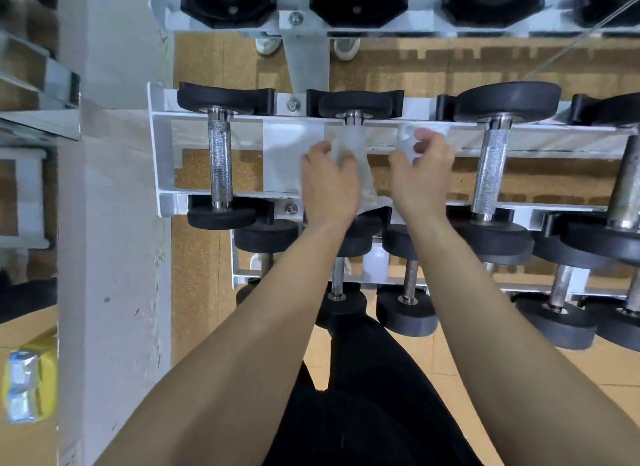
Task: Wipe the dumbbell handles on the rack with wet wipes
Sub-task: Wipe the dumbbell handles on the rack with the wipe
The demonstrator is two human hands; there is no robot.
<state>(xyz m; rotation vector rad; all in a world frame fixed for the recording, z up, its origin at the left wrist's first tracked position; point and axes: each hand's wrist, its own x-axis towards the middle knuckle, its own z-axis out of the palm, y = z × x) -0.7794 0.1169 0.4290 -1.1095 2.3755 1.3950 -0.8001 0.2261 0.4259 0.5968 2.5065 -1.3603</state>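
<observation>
The chrome handle of the black-headed middle dumbbell [355, 105] is lying almost wholly hidden under a white, half-transparent wet wipe [350, 138]. Only a short collar is showing at its twelve o'clock end, and the near head is disappearing behind the wrists. The left hand [330, 184] is curling its fingers round the wipe-covered handle and gripping it, while a loose tail of the wipe is hanging toward five o'clock between the two hands. The right hand [420, 176], just at three o'clock of the left, is pinching a pale crumpled piece [406, 146] in its curled fingers; whether this is the same wipe or a second one is hard to make out.

The dumbbell is resting across the middle tier of the white metal rack [162, 160]. At nine o'clock a slim knurled steel handle [220, 160] is standing well apart, and at three o'clock a thicker knurled handle [490, 167] is sitting near the right hand, so open gaps are lying on either side. The top tier is being cut off by the upper edge. At eight o'clock a blurred yellow pack [31, 386] is showing beyond the grey pillar [114, 257].
</observation>
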